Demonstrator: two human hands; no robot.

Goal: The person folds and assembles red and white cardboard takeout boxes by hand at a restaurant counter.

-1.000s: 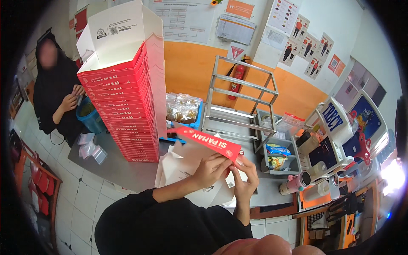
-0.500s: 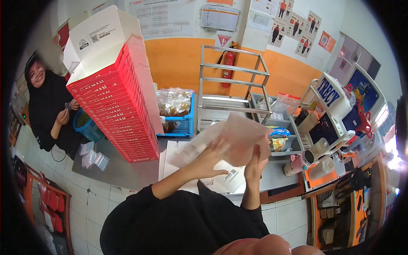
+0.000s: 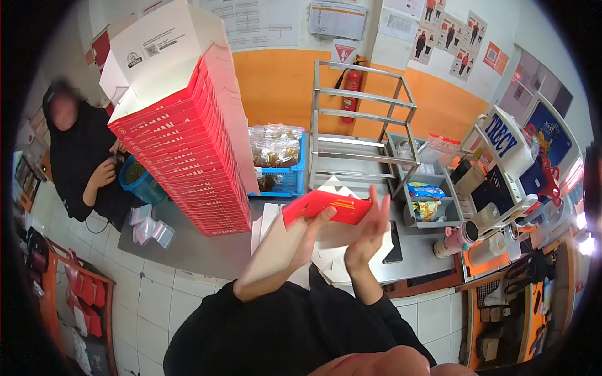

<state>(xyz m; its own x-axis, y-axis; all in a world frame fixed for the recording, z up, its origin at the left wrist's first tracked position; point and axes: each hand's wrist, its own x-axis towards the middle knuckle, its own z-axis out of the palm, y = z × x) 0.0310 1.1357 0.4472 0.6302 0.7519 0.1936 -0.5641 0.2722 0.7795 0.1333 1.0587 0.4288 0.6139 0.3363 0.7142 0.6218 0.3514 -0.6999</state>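
My left hand (image 3: pixel 307 241) grips a partly folded cardboard box (image 3: pixel 269 254), its thumb lying on the red side panel. The box is white inside, and a long flap hangs toward my left forearm. At the box's right end is my right hand (image 3: pixel 367 241), fingers stretched upward and apart, the palm against or close to the edge; contact is hard to make out. Beneath lie flat white box blanks (image 3: pixel 335 271) on the steel table. Left of my hands rises a tall leaning stack of red boxes (image 3: pixel 188 156), the top one with its lid raised.
Behind the stack sits a blue basket (image 3: pixel 295 182) of filled plastic bags. A steel rack (image 3: pixel 367 119) stands at the back, beside a grey divided tray (image 3: pixel 433 216). A black phone (image 3: pixel 394 244) lies right of my hands. A co-worker (image 3: pixel 81 156) stands left by a blue bucket (image 3: pixel 135 185).
The blurred flat cardboard between my hands is now bent into a box shape with its red side showing. My left hand has shifted onto the red panel. The view has turned slightly left.
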